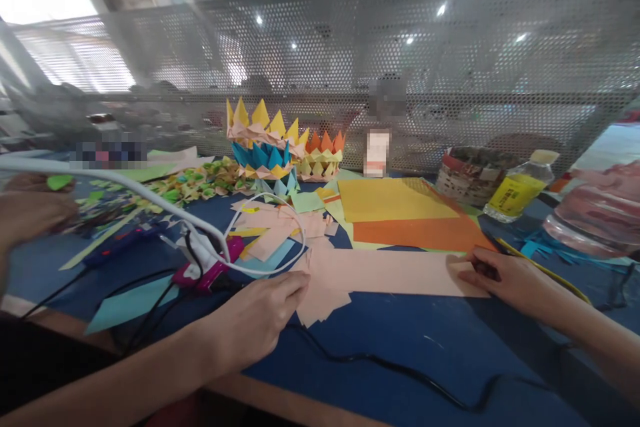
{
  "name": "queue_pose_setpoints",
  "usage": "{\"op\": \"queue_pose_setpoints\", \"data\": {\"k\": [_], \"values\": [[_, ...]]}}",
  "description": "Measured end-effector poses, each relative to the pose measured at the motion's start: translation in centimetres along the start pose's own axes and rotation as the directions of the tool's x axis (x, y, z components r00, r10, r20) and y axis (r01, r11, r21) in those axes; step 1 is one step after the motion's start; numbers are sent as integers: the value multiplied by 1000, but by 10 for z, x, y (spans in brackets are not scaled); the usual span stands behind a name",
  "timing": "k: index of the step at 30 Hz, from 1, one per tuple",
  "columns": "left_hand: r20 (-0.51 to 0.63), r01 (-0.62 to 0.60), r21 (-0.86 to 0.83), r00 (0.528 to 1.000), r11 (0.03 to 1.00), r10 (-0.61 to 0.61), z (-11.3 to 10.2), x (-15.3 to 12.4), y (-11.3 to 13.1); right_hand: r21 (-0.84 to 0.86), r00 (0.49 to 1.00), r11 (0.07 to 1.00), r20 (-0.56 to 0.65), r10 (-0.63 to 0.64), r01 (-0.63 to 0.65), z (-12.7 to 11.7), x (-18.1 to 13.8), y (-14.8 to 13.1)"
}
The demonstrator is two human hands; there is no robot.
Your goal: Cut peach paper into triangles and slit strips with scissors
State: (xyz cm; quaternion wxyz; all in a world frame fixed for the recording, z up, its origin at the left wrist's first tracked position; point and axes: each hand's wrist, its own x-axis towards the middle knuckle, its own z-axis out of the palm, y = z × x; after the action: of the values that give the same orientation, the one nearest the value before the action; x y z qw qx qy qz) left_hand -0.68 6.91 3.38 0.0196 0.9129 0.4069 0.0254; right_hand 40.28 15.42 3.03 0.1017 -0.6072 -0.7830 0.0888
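Note:
A long pale pink paper strip (390,272) stretches between my two hands above the blue table. At its left end, the closed fingers of my left hand (263,310) pinch the paper. My right hand (505,277) grips the other end, thumb and fingers pressed together near the corner. Under the strip's left part lies a fanned stack of pink paper pieces (323,307). Just beyond the strip are an orange sheet (420,233) and a yellow sheet (395,199). Scattered pink and blue scraps (275,240) lie past my left hand.
A magenta power strip (210,273) with white plugs and a looping cable sits left. Folded paper crowns (265,140) stand at the back. On the right are a yellow-labelled bottle (520,187) and a large clear container (595,207). Another person's hand (37,207) is far left. A black cord (380,360) crosses the front.

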Motion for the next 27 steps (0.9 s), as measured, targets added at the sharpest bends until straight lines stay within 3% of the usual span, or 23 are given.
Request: {"op": "queue_pose_setpoints", "data": {"k": [6,12,17,22,27], "values": [[-25,-13,-22,1000,1000,12,0,-5,-3,-5,1000,1000,-21,-14,14,-3,0,-6],[-47,59,-19,997,998,-60,0,-3,1,-41,999,999,-37,-35,34,-3,-1,-5],[-226,43,3,973,999,-41,3,4,16,-70,994,995,-73,-81,76,-8,-5,-12],[-335,11,-71,942,997,-35,-15,39,32,-8,994,996,-74,-84,84,-11,-8,-17],[-110,114,-110,986,987,-126,-25,86,21,75,993,992,-71,-98,103,-15,-9,-18]]}}
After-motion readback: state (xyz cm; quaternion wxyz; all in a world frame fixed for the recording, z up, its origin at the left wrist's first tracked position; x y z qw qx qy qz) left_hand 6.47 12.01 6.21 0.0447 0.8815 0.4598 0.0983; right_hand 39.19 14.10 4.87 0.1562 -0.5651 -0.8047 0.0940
